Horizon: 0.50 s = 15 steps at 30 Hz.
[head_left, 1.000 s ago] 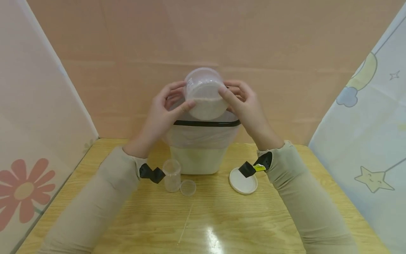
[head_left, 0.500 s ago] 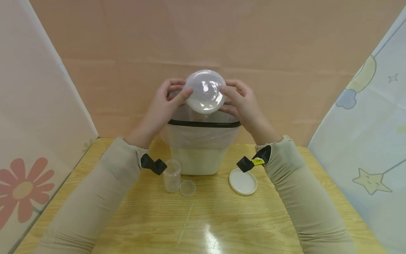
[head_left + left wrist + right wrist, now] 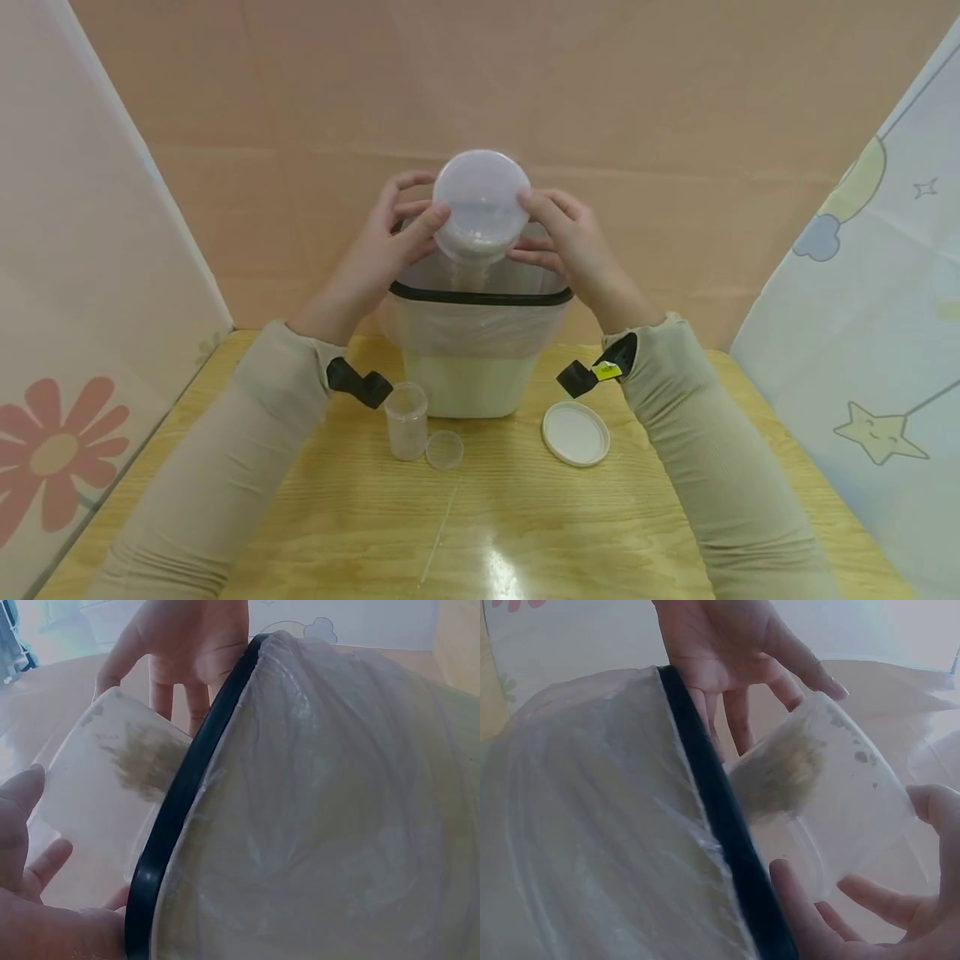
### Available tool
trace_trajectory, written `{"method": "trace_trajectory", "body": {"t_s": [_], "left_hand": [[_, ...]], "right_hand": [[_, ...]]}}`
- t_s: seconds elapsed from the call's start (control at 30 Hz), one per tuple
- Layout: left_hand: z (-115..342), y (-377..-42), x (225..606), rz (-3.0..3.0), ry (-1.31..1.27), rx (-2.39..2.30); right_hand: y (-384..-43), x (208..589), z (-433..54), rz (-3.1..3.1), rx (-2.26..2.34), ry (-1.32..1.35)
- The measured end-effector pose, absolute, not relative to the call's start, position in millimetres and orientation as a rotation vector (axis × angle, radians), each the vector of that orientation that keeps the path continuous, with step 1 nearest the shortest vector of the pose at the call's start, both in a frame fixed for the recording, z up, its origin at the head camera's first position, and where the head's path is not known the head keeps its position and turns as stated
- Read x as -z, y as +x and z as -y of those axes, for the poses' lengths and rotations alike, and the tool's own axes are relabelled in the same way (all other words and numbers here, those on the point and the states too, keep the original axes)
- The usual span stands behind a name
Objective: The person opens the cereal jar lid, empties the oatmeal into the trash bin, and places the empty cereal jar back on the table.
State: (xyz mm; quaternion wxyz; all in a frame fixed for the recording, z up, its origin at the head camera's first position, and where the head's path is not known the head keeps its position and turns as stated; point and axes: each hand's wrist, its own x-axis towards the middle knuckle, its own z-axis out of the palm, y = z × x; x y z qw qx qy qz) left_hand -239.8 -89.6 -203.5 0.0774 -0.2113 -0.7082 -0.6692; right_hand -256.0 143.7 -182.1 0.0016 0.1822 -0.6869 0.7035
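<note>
A clear round plastic tub [image 3: 482,200] is tipped over the mouth of a lined bin [image 3: 471,383], its base facing up. My left hand [image 3: 396,237] holds the tub's left side with thumb and fingers, and my right hand [image 3: 573,237] holds the right side. Through the wall of the tub [image 3: 82,795], the left wrist view shows a blurred brownish clump near the bin's black rim [image 3: 199,761]. The right wrist view shows the same brownish contents [image 3: 784,776] and a few dark specks by the tub's base. The tub's mouth is hidden behind the rim.
On the wooden table [image 3: 570,533] stand a small clear jar [image 3: 407,425] and a small round clear lid [image 3: 445,450] before the bin. A white round lid [image 3: 576,433] lies to the right. A thin clear stick [image 3: 438,537] lies in front.
The tub has tipped further over, from its inside and pale contents showing to its base facing up. Both hands kept their hold and rose slightly.
</note>
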Motion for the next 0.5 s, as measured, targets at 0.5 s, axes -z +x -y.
{"method": "trace_trajectory", "body": {"t_s": [0.5], "left_hand": [[86.8,-245.0,196.8,2.308,-0.524,1.924]], "right_hand": [[-266.8,170.7,-142.1,2.514,-2.104,0.357]]}}
